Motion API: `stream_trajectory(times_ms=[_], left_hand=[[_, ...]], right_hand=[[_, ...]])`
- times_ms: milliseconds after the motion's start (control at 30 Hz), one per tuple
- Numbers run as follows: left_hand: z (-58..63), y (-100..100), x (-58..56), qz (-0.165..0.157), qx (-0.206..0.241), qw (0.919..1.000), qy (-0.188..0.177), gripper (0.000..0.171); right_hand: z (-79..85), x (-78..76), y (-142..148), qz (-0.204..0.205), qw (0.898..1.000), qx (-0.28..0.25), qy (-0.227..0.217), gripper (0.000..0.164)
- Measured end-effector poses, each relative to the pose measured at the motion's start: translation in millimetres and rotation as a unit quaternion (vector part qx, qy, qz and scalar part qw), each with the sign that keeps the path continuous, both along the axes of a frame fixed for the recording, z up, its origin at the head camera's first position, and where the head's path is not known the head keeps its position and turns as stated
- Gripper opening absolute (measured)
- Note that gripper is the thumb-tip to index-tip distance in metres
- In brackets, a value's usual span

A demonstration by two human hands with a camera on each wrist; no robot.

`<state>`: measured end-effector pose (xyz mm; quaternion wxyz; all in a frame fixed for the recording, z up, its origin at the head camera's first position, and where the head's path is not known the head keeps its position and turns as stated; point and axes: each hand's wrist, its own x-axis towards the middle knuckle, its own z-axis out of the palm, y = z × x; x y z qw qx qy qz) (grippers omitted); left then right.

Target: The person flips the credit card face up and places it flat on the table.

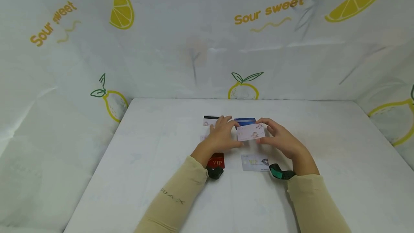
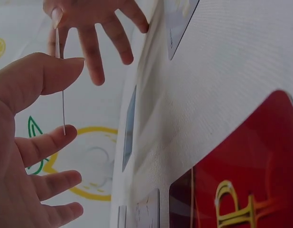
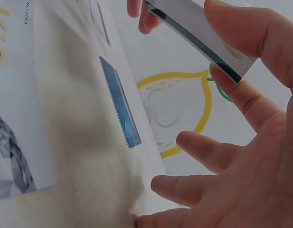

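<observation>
Card (image 1: 249,133), one, clamped in grip of left hand (image 1: 221,135) and right hand (image 1: 282,140); five more cards (image 1: 251,167) on table (image 1: 136,175)

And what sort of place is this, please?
Perhaps a small staged work area: a white table, lemon-print sheeting behind it and at both sides, and a pale card held above the table.

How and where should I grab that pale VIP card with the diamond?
I'd pinch the pale VIP card by the middle of its near long edge, coming from the near side: it lies thin and flat on the table, with that edge uncovered, so it likely needs tipping up first.
</observation>
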<state>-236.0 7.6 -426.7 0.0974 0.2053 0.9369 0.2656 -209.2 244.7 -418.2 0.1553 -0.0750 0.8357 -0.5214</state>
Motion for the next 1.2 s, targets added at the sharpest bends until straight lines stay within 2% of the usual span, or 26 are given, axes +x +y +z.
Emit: stream_trajectory(times_ms=[167, 333, 500, 633, 833, 1200], left_hand=[[1.7, -3, 0.0, -0.005, 0.009, 0.9999, -0.001, 0.051], [1.0, -2, 1.1, 0.001, -0.024, 0.9996, 0.016, 0.052], [-3.4, 2, 3.0, -0.001, -0.054, 0.9983, 0.023, 0.054], [-6.2, 6, 6.3, -0.006, -0.067, 0.9974, 0.025, 0.054], [-7.9, 10, 9.9, -0.010, -0.080, 0.9962, 0.033, 0.056], [-9.3, 11, 12.0, -0.023, -0.110, 0.9936, 0.018, 0.062]], right_hand=[[0.3, -0.4, 1, 0.002, 1.000, 0.014, 0.003, 0.065], [0.0, -1.2, 4, 0.000, 0.997, 0.078, 0.008, 0.070], [-1.4, -0.9, 6, 0.011, 0.986, 0.168, 0.014, 0.065], [-2.3, 0.5, 6, 0.020, 0.977, 0.213, 0.018, 0.064], [-2.4, 0.5, 6, 0.018, 0.971, 0.237, 0.007, 0.062], [-7.8, -0.3, 7, 0.018, 0.965, 0.261, -0.005, 0.061]])
